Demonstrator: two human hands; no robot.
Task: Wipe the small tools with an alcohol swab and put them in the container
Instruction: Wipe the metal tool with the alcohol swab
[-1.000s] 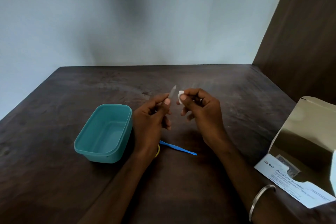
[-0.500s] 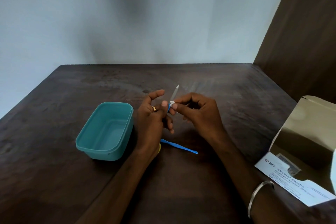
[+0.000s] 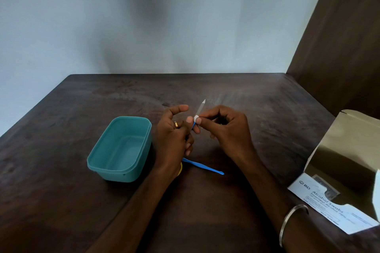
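Swab (image 3: 196, 118) has closed onto the file (image 3: 200, 107): right hand (image 3: 226, 129) pinches it, left hand (image 3: 174, 137) grips the handle; wiping underway, mid-table (image 3: 267, 109)

Your left hand (image 3: 174, 139) is gripping with curled fingers, forefinger stretched out straight; your right hand (image 3: 226, 129) is pinching beside it, both hovering close together.

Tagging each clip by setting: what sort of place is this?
Probably a plain room at home or in an office, not a clinic: a bare dark wooden table, a blank pale wall, and an open box of alcohol swabs.
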